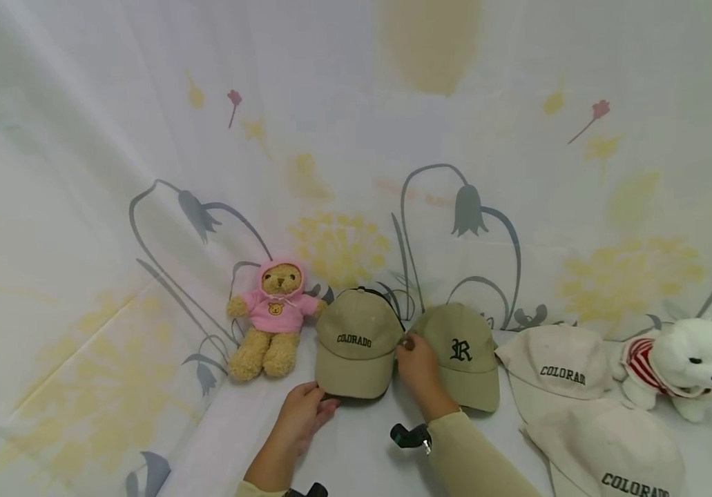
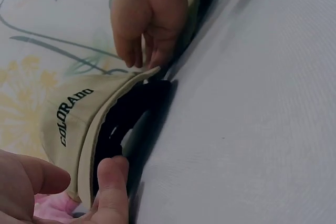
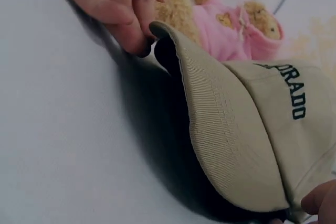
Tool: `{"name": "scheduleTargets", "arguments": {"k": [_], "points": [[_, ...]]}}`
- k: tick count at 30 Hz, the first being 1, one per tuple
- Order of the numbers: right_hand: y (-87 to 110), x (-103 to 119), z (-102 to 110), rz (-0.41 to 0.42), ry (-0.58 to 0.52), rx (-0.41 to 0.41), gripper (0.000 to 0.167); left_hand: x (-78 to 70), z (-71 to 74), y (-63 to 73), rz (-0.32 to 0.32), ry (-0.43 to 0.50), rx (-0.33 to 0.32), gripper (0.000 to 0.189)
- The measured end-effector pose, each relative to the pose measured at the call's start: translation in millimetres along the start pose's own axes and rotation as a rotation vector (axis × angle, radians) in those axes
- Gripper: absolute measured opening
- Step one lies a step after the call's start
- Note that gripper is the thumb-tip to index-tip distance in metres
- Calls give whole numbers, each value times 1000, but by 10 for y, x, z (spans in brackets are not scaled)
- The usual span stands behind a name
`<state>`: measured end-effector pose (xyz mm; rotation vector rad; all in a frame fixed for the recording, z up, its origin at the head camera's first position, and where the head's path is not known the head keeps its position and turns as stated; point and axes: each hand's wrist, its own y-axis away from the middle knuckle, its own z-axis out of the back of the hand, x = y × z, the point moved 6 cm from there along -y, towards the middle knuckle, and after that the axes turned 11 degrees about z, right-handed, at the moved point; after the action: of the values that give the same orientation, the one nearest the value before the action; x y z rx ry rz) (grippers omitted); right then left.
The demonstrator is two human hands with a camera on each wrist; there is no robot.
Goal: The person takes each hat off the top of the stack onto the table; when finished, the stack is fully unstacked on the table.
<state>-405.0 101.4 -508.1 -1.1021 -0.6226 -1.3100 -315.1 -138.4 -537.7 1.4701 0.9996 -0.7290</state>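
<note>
An olive-green cap [image 1: 356, 331] lettered COLORADO stands on the white cloth, its brim toward me, in the middle of the head view. My left hand [image 1: 302, 411] is at the brim's left corner, thumb and fingers apart around the edge; in the left wrist view its thumb and a finger [image 2: 113, 182] stand on either side of the brim. On the other side, my right hand [image 1: 420, 369] pinches the cap's right edge where brim and crown meet, and its thumb [image 3: 320, 198] shows on the cap in the right wrist view. The right forearm overlaps another olive cap [image 1: 461, 345] marked R.
Left of the COLORADO cap sits a teddy bear [image 1: 275, 317] in a pink hoodie. Toward the right lie two cream caps, one farther back [image 1: 557, 359] and one nearer [image 1: 617, 442], beside a white plush dog [image 1: 691, 359]. A flower-patterned curtain [image 1: 343, 138] hangs behind.
</note>
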Motion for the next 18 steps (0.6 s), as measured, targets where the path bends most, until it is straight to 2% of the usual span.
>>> {"name": "scheduleTargets", "arguments": {"k": [6,12,18], "points": [[-70,-87,-59,1,-36,6,46,-22,15,-5,-40,25,-14,54],[-94,-173,-109,-40,-110,16,50,7,44,14,-13,76,-51,59],[-93,-214,-141,-89,-207,8,50,10,35,-13,-17,94,-43,58]]}}
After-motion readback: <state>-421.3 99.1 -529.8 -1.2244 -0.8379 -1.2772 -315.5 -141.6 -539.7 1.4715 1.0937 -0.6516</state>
